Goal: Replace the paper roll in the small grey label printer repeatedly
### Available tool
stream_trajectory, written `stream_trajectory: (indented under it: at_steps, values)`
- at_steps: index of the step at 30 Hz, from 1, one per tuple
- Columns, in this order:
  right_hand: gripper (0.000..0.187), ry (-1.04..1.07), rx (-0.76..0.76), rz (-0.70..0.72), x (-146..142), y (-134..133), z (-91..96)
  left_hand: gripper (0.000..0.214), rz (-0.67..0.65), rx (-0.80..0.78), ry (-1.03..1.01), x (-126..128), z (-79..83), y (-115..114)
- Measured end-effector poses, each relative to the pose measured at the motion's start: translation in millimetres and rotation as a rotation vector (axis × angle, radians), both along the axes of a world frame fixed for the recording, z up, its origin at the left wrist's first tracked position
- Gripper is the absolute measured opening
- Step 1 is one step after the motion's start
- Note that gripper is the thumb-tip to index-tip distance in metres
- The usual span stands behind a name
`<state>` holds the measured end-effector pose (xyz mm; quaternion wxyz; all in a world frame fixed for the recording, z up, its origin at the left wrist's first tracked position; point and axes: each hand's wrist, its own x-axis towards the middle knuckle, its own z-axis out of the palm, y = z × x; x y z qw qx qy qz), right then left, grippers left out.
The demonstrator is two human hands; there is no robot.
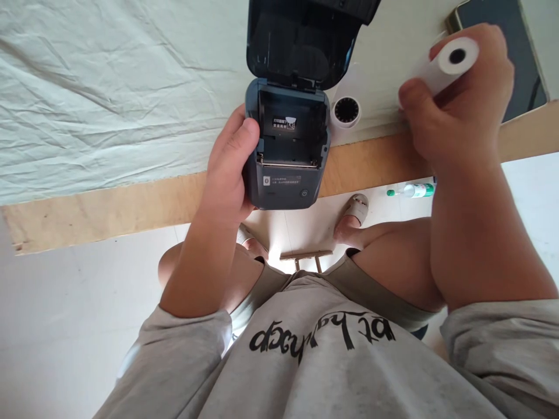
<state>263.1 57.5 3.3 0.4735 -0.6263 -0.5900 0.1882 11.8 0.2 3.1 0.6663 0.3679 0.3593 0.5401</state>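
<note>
A dark blue label printer [288,186] is gripped along its left side by my left hand [231,157], thumb on the rim. Its black lid [301,46] stands swung up, and the paper bay inside shows a small printed sticker but no roll. My right hand [467,99] is closed around a white paper roll [456,58] with a dark core hole, held to the right of the printer. Just right of the printer, a second white roll [345,125] with a black ribbed core lies on the cloth.
A pale cloth [109,87] covers the table, whose bare wooden edge [105,209] runs along the near side. A dark flat device, perhaps a phone or tablet [493,17], lies behind my right hand. Below, on the floor, is a plastic bottle [419,190].
</note>
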Motion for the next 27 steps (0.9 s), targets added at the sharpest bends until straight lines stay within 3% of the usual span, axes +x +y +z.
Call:
stream_trajectory:
  at_steps: [5, 8, 10, 14, 15, 17, 20, 23, 27]
  values:
    - [0.046, -0.422, -0.030, 0.091, 12, -1, -7.2, 0.031, -0.013, 0.035, 0.010, 0, 1.3, -2]
    - [0.057, -0.477, 0.003, 0.188, 12, -13, 0.5, 0.032, -0.025, 0.063, 0.063, 0, 1.3, -3]
    - [0.060, -0.459, 0.102, 0.200, 7, -24, 9.8, 0.032, -0.020, 0.077, 0.072, -1, 1.1, -3]
    - [0.027, -0.344, 0.349, 0.163, -16, -44, 21.6, 0.033, -0.043, 0.049, 0.048, -2, 1.0, -2]
    - [0.022, -0.317, 0.321, 0.206, -24, -47, 20.9, 0.034, -0.052, 0.047, 0.043, -3, 0.8, -2]
    - [0.032, -0.331, 0.210, 0.298, -40, -49, 15.8, 0.037, -0.062, 0.061, 0.033, -4, -0.3, -1]
    - [0.038, -0.392, 0.073, 0.331, -57, -46, 5.9, 0.039, -0.053, 0.090, 0.019, -5, -3.4, 0]
    - [0.032, -0.389, 0.039, 0.369, -62, -42, 2.6, 0.040, -0.044, 0.097, 0.023, -5, -6.4, 0]
    - [0.039, -0.380, 0.017, 0.447, -59, -45, 5.3, 0.038, -0.043, 0.117, 0.045, -5, -6.2, -1]
